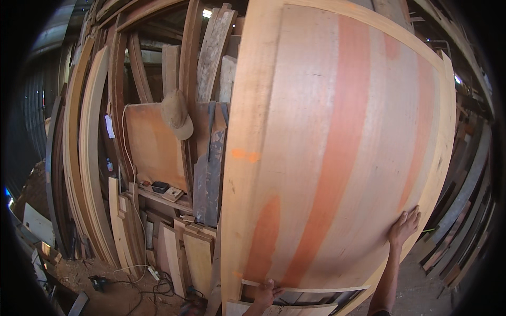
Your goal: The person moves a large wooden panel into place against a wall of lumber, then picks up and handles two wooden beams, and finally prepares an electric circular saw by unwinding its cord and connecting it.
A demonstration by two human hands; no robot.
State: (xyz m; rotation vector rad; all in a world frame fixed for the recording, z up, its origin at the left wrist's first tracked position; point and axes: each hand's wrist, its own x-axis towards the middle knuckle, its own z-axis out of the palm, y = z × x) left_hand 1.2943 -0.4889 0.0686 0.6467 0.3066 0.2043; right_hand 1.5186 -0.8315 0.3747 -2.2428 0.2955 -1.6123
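A large wooden door (348, 137) with a pale frame and a veneer panel streaked in orange stands upright before me, filling the right half of the view. Near its bottom is an opening crossed by thin pale slats (316, 289). My left hand (265, 296) is closed at the left end of that opening, apparently gripping the top slat; some fingers are hidden. Higher up, my right hand (405, 226) lies against the panel beside the right frame strip, its fingers stretched out and holding nothing.
Tall planks (95, 158) lean at the left, and more boards (464, 195) lean at the right. A tan cap (177, 113) hangs behind the door above a ledge with a small black tray (160, 186). Cables and a power tool (98, 283) lie on the dusty floor.
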